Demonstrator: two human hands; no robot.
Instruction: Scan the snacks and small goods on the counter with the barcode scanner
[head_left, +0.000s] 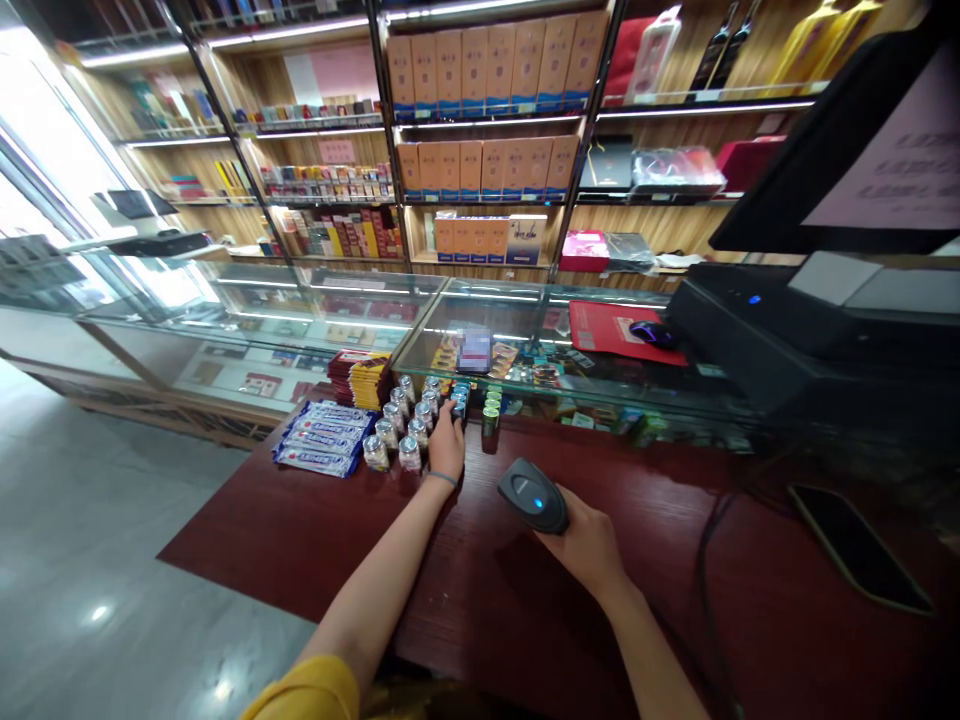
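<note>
My right hand [589, 545] is wrapped round the handle of a dark grey barcode scanner [532, 497] with a blue light, held above the brown counter. My left hand [448, 445] is stretched forward to the near end of a row of small blue-topped containers [460, 396]. Its fingers and thumb are closed about the nearest one, which they partly hide. Just right of that hand stands a row of green-topped containers [491, 404]. To its left, silver-capped jars [409, 453] stand upright in two rows.
Blue-and-white packets [322, 437] lie left of the jars, with red and yellow packs [369, 382] stacked behind. A glass display case [540, 370] borders the far side. A monitor [862, 150], a mouse [651, 334] on a red mat, a phone [859, 545] and a cable are at right.
</note>
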